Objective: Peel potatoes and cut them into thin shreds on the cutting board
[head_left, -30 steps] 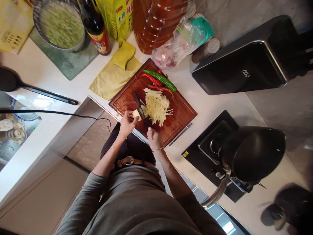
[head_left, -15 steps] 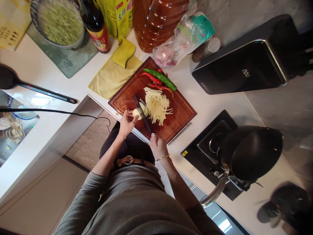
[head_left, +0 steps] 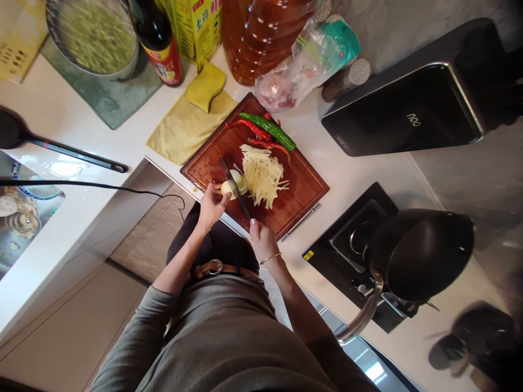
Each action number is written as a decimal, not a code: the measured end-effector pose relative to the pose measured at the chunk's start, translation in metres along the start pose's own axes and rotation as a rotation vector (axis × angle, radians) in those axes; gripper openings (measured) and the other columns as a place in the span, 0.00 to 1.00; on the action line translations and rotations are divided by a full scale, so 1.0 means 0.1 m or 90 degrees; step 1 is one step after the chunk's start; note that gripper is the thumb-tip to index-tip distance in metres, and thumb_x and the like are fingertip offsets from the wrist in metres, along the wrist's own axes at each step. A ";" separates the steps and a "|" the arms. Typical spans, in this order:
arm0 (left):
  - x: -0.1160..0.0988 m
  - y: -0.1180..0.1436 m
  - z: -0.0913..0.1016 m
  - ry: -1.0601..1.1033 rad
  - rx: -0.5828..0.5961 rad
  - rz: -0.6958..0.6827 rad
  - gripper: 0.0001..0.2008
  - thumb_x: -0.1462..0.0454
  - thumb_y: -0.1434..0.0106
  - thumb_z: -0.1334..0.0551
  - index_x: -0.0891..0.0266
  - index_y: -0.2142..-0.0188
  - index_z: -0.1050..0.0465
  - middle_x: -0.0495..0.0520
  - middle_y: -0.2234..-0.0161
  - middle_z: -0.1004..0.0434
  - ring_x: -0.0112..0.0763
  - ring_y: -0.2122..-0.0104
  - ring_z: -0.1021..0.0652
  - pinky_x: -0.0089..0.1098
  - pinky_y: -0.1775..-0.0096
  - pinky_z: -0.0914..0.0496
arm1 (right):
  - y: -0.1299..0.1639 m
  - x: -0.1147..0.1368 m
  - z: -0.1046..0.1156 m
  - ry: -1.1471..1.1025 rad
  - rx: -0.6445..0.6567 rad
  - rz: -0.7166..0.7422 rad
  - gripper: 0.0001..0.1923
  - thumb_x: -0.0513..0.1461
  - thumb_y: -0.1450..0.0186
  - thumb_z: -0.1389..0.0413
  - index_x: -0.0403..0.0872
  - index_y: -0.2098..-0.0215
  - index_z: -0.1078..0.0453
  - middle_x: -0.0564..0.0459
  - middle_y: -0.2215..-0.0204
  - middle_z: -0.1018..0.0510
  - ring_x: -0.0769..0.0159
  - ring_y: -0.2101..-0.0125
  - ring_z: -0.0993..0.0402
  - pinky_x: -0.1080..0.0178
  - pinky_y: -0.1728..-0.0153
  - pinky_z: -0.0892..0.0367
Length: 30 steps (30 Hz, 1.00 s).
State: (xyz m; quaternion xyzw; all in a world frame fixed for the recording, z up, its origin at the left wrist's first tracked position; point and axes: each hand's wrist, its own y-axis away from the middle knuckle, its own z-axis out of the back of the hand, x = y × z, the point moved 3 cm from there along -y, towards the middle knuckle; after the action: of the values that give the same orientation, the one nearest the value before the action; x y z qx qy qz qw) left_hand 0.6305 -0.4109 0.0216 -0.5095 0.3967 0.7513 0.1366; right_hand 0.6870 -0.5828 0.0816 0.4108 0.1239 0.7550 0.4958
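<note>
My left hand [head_left: 211,208] grips a peeled, pale potato [head_left: 226,188] near the front left edge of the wooden cutting board [head_left: 304,188]. A knife [head_left: 242,202] is held by its handle in my right hand [head_left: 263,239]; its dark blade lies across the potato, with cut slices [head_left: 241,181] on the blade's far side. Beside them is a heap of pale potato shreds [head_left: 263,174]. Along the board's back edge rest a green chili pepper [head_left: 269,130] and several red ones [head_left: 251,127]. The knife handle is mostly covered by my fingers.
Yellow cloths [head_left: 183,133], a sauce bottle [head_left: 163,60], a large jug [head_left: 261,43] and a plastic bag [head_left: 281,90] stand behind the board. On the right are a black knife block-like box [head_left: 404,120] and a wok [head_left: 425,261] on the stove. A spatula [head_left: 77,155] lies left.
My right hand and the knife have shifted slightly up and to the left across the potato. The left hand keeps its place on the potato.
</note>
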 end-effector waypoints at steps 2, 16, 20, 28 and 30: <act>-0.01 0.01 0.00 -0.009 -0.003 -0.001 0.18 0.53 0.45 0.35 0.61 0.60 0.34 0.51 0.69 0.27 0.28 0.68 0.24 0.28 0.67 0.28 | -0.04 0.00 -0.03 0.019 -0.002 0.003 0.35 0.55 0.32 0.70 0.45 0.71 0.29 0.47 0.81 0.26 0.65 0.79 0.30 0.66 0.76 0.45; -0.06 0.07 -0.01 -0.035 -0.033 -0.007 0.18 0.55 0.45 0.36 0.62 0.59 0.34 0.53 0.66 0.26 0.29 0.69 0.24 0.28 0.68 0.30 | -0.30 0.00 -0.25 -0.009 -0.036 -0.004 0.35 0.53 0.31 0.70 0.45 0.71 0.28 0.46 0.79 0.23 0.64 0.77 0.27 0.67 0.75 0.42; -0.04 0.06 0.00 -0.022 -0.031 -0.010 0.17 0.55 0.44 0.36 0.62 0.60 0.34 0.52 0.68 0.27 0.28 0.69 0.24 0.29 0.67 0.29 | -0.18 0.04 -0.11 -0.044 -0.060 0.020 0.36 0.56 0.33 0.71 0.45 0.72 0.30 0.47 0.80 0.25 0.66 0.78 0.29 0.67 0.75 0.41; 0.05 0.02 0.01 0.012 -0.035 -0.009 0.18 0.53 0.46 0.35 0.61 0.61 0.33 0.50 0.71 0.29 0.28 0.69 0.25 0.31 0.64 0.27 | 0.03 0.08 0.03 0.023 -0.040 0.039 0.34 0.55 0.33 0.70 0.46 0.72 0.30 0.47 0.80 0.26 0.65 0.78 0.29 0.66 0.75 0.43; 0.05 0.02 0.01 0.012 -0.035 -0.007 0.18 0.53 0.46 0.35 0.61 0.61 0.33 0.50 0.70 0.29 0.28 0.69 0.25 0.31 0.63 0.27 | 0.05 0.07 0.02 0.035 -0.037 0.038 0.34 0.55 0.32 0.71 0.46 0.72 0.30 0.46 0.80 0.25 0.65 0.77 0.29 0.66 0.75 0.44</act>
State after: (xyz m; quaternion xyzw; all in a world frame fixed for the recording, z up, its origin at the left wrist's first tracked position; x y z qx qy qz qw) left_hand 0.6262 -0.4126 0.0187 -0.5221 0.3741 0.7565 0.1230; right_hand 0.6842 -0.5801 0.0893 0.3789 0.1034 0.7836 0.4814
